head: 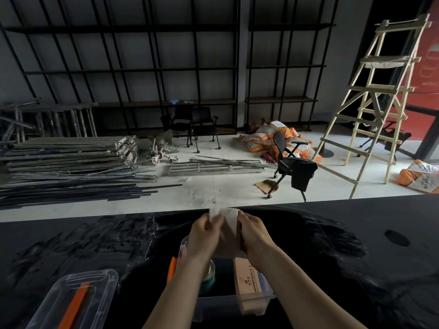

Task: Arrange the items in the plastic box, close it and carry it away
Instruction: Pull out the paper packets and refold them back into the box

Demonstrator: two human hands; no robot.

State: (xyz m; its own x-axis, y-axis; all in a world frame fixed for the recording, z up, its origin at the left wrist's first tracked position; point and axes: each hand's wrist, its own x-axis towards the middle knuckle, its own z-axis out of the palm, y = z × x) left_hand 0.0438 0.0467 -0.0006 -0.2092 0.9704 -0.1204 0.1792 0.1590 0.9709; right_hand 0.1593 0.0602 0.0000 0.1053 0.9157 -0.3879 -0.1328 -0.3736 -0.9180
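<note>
A clear plastic box [215, 305] stands on the dark table [356, 257] right below my arms. Inside it I see a green tape roll [209, 276] and a pale pink paper packet [249, 283] leaning at the right side. An orange piece [172, 269] shows at the box's left edge. My left hand [205, 233] and my right hand [255, 233] are both closed on a white sheet of paper or cloth [228, 224], held above the far end of the box. The clear lid [76, 302] with an orange handle lies to the left.
The table's far edge runs just past my hands. Beyond it, on the floor, are stacked metal bars [71, 167], an office chair [292, 167], orange sacks [273, 136] and a wooden ladder [375, 100]. A round hole [397, 237] sits in the tabletop at right.
</note>
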